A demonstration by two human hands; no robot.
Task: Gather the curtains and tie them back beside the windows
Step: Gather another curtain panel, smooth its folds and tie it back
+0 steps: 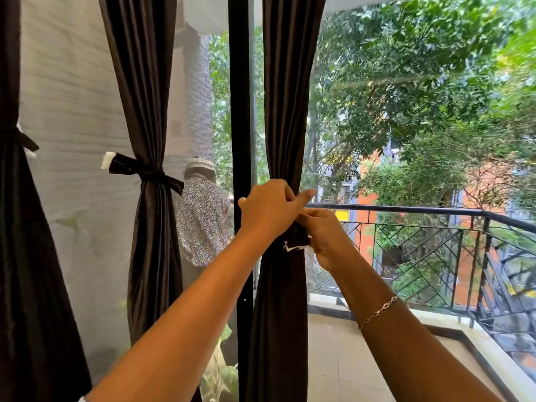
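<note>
Curtain (285, 111) at frame centre, gathered beside the dark window post (239, 111). Left hand (268, 210) clenches the bunched folds; right hand (323, 237) pinches frayed tie strip (297, 242). Best bet: keep bunch tight, pull strip snug, knot level with tied curtain (150, 227) at left.

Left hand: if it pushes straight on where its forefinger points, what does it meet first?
The left hand, gripping the curtain, points rightward past its edge. That way looks free; only the balcony railing lies farther out, though depth is unclear.
</note>
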